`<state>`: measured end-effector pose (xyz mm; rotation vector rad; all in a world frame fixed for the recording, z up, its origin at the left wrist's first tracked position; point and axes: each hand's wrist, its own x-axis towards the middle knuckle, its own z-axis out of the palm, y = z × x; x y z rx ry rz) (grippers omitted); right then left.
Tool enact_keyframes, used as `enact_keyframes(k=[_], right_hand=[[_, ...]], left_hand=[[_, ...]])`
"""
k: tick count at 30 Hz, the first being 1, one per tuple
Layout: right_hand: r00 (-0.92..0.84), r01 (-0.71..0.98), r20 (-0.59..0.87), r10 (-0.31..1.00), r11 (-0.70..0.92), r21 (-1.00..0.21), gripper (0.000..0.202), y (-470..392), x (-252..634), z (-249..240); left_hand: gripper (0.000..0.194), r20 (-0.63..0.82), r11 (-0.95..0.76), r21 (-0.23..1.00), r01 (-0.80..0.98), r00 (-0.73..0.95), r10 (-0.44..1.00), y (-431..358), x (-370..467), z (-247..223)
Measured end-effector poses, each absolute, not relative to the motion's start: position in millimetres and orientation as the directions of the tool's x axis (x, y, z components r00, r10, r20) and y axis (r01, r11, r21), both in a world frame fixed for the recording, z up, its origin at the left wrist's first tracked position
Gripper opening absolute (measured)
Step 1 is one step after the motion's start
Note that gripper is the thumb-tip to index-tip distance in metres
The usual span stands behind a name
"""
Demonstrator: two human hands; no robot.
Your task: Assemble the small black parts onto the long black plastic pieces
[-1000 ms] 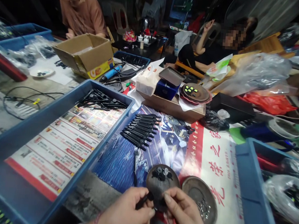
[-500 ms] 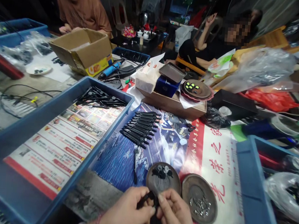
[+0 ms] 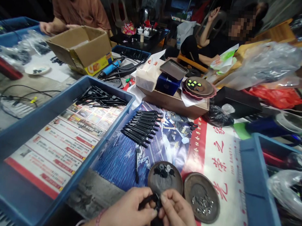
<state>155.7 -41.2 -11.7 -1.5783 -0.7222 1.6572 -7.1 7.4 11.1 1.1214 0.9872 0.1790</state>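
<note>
pass: white paper strip beside round brown dishes | block: slim black sticks, blue plastic trays (either side)

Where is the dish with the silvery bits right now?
In the head view, the dish of silvery bits lies on the poster, lower right of centre, right of the dish of black parts and just beyond the right hand.

Row of slim black stick-shaped parts: smooth plastic by look, faint gloss. Small silver wire-like pieces: shiny metal, on a round dark-brown dish, matt. Long blue rectangular tray: smooth plastic; open brown box: matt cardboard.
</note>
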Motion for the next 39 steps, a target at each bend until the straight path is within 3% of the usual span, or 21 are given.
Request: enact_keyframes(k=[5, 8, 15, 24, 32, 36, 39], right_hand=[[0.030, -0.130, -0.573, 0.819, -0.565, -0.814, 0.062, -45, 154, -10], [0.045, -0.160, -0.567, 0.822, -0.554, -0.817, 0.059, -48, 153, -13], [0.087, -0.210, -0.585, 0.807, -0.559, -0.802, 0.059, -50, 151, -13], [-0.019, -0.315, -0.555, 0.832, -0.532, -0.786, 0.052, -49, 152, -13], [-0.147, -0.562, -0.564, 0.812, -0.538, -0.628, 0.046, -53, 149, -27], [-0.198, -0.631, -0.536, 0.821, -0.525, -0.571, 0.041, -54, 146, -28], [-0.218, -0.704, -0.486, 0.847, -0.481, -0.523, 0.040, -54, 143, -28]], left_hand=[[0.018, -0.468, 0.451, 0.867, 0.210, 0.653, 0.596, 9, -10, 15], [0.028, -0.495, 0.467, 0.855, 0.227, 0.628, 0.600, 9, -12, 16], [0.027, -0.611, 0.666, 0.721, 0.192, 0.629, 0.480, 6, -7, 9], [0.027, -0.560, 0.705, 0.704, 0.088, 0.680, 0.474, 4, 2, 3], [0.037, -0.499, 0.836, 0.538, -0.107, 0.760, 0.418, 0, -1, -5], [0.041, -0.569, 0.900, 0.416, -0.129, 0.735, 0.368, -4, 2, -5], [0.038, -0.607, 0.903, 0.397, -0.165, 0.690, 0.393, -2, 5, -3]])
